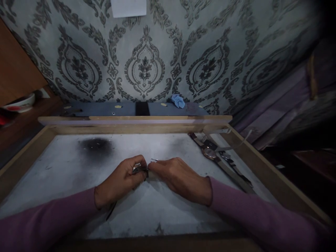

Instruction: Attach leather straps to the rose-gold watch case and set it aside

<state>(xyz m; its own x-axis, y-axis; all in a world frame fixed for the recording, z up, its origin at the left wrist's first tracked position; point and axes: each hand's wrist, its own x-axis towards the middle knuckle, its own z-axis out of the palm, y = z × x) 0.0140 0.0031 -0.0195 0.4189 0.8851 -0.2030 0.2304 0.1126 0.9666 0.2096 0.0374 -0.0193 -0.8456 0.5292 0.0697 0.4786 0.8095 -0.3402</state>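
Bowl (21,105) with red on it sits at the far left, on a brown shelf (31,115) beneath an orange-brown wooden panel (21,63). Right of it, a wood-rimmed tray (28,147) with a stained white bottom spans the scene, and a dark smudge (96,147) marks its far left part. A thin dark strip (111,211) shows beside the left forearm, on the near side. The left hand (122,180) is closed, thumb and fingers pinching a small silvery watch (139,169) above the middle of the tray. Beyond the far rim, against the patterned wall (144,66), lies a blue-grey surface (99,109) with a black band (142,109) across it; a white sheet (128,8) shows higher up. The right hand (178,175) is curled close beside the watch, its fingers gripping a thin metal tool (154,160) whose end sticks out past them. A crumpled blue cloth (177,100) rests farther back. On the right side of the tray lie a strapped wristwatch (209,153) and a darker wristwatch (225,156), with translucent strips (236,142) around them. Purple fabric (278,112) hangs at the far right.
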